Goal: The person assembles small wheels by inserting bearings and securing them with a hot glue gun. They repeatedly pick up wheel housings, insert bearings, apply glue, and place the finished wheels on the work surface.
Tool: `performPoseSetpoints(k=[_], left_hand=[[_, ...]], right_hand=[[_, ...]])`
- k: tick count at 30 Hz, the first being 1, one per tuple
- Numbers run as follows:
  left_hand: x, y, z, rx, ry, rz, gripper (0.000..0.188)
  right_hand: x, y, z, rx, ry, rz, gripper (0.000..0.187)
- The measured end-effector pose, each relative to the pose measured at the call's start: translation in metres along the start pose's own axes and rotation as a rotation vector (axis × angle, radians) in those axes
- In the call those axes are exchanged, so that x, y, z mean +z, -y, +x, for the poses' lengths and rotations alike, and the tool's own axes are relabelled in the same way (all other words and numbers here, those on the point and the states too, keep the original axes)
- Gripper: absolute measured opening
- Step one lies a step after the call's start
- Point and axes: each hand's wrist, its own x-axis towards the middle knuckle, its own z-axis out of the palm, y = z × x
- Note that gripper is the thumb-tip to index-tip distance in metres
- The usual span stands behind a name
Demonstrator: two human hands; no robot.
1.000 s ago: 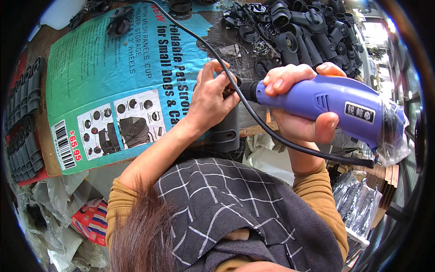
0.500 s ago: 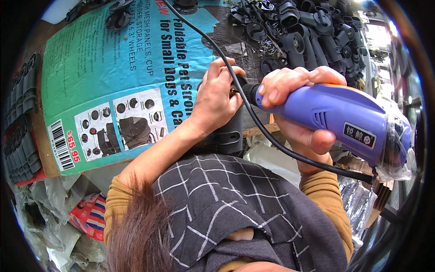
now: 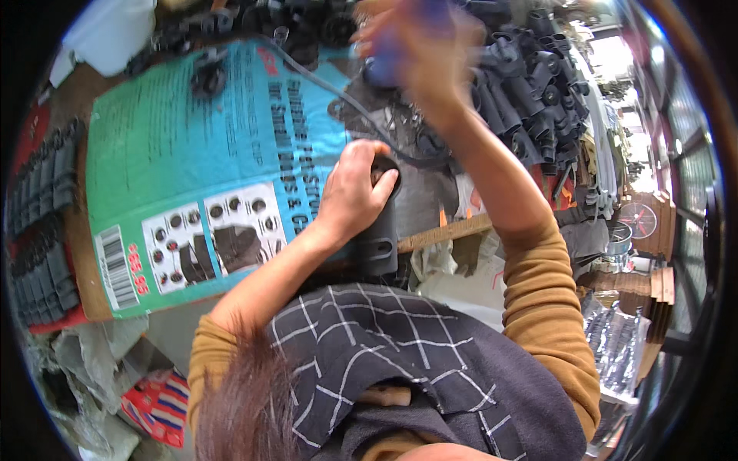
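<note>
My left hand (image 3: 355,192) is closed around the round end of a dark grey plastic part (image 3: 378,250) at the table's front edge. The thumb lies by the round opening, and a slotted flat end points toward me. Farther off, my right hand (image 3: 442,65) is smeared by motion but still grips the blue-purple electric screwdriver (image 3: 411,34), whose tip I cannot make out. From the tool side, a dark cord (image 3: 334,91) arcs over the cardboard. Beneath my left forearm lies a flattened green and blue printed carton (image 3: 181,146).
Dark plastic parts (image 3: 530,100) are heaped at the back right, with small metal pieces beside them. Similar parts stand in rows (image 3: 46,184) at the far left. A white container (image 3: 111,31) sits at the back left. Plastic bags (image 3: 108,361) and a red printed package (image 3: 157,407) lie below.
My right hand has lifted the electric screwdriver off the plastic part and carried it away toward the back of the table. My left hand stays on the part. The cord has swung along.
</note>
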Motion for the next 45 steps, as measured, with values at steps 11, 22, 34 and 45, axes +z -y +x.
performPoseSetpoints(k=[11,22,34,45], left_hand=[[-0.03,-0.013,0.014,-0.009,-0.14,-0.115,0.024],[-0.049,-0.037,0.063,0.253,-0.261,0.043,0.04],[-0.329,0.035,-0.038,-0.143,-0.693,0.88,0.023],[-0.442,0.079,0.009,-0.766,-0.531,1.29,0.074]], right_hand=[[0.055,-0.026,0.008,-0.183,0.037,-0.526,0.064],[-0.212,-0.094,-0.056,0.208,-0.601,-0.799,0.063],[-0.299,-0.19,0.001,0.107,-0.424,-1.392,0.029],[-0.055,-0.211,0.074,0.387,0.325,-0.951,0.03]])
